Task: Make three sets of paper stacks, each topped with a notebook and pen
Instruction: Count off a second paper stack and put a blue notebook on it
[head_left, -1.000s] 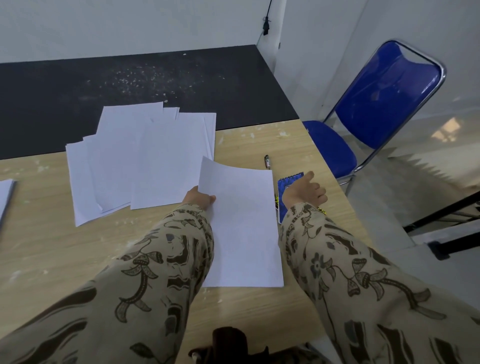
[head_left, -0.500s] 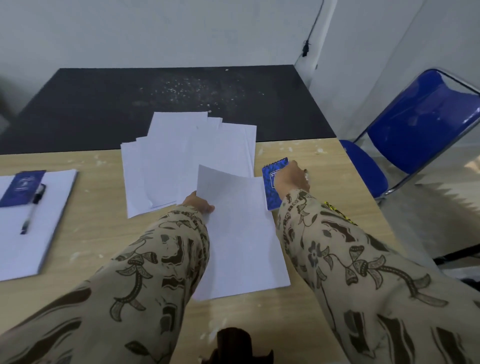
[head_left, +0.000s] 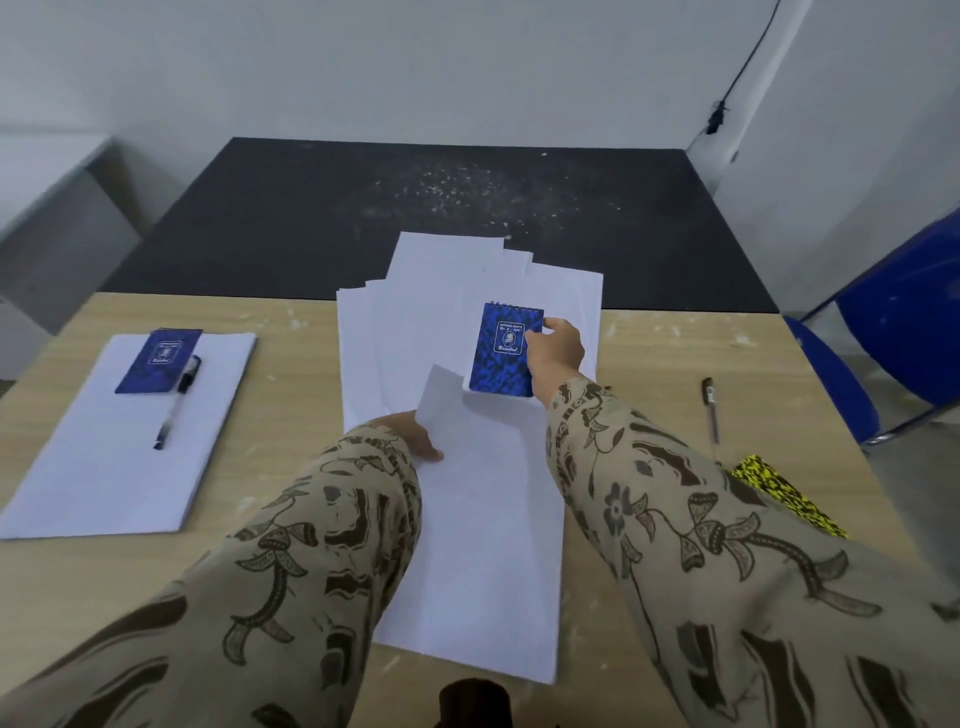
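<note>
Far left: left stack (head_left: 119, 457) is sitting squared near the table (head_left: 291, 395)'s left edge, with first notebook (head_left: 158, 361) lying on its far end and first pen (head_left: 174, 408) lying on the paper just beside that notebook's right side. Bare wood is showing between that stack and the centre. Centre back: loose sheets (head_left: 431, 291) are fanning out, far ends reaching past the wooden edge over the black surface (head_left: 311, 218). In front, the near stack (head_left: 493, 545) is running toward the near table edge, its far end overlapping the loose sheets. Left hand (head_left: 410, 436) is resting at that stack's left edge with the thumb on the top sheet; the sleeve is hiding the fingers, so can't tell if it's gripping or just pressing. Right arm is reaching forward along the stack's right side. Right hand (head_left: 556, 351) is pinching the held notebook (head_left: 504, 353) by its right edge, thumb on the cover. That notebook is facing the camera, spiral up, lower end over the near stack's far end; contact with the paper unclear. Right of the arm: bare wood, spare pen (head_left: 710, 410) lying well apart from the hand, yellow notebook (head_left: 784, 493) showing beside the sleeve. Chair (head_left: 909, 322) is standing off the right edge.
</note>
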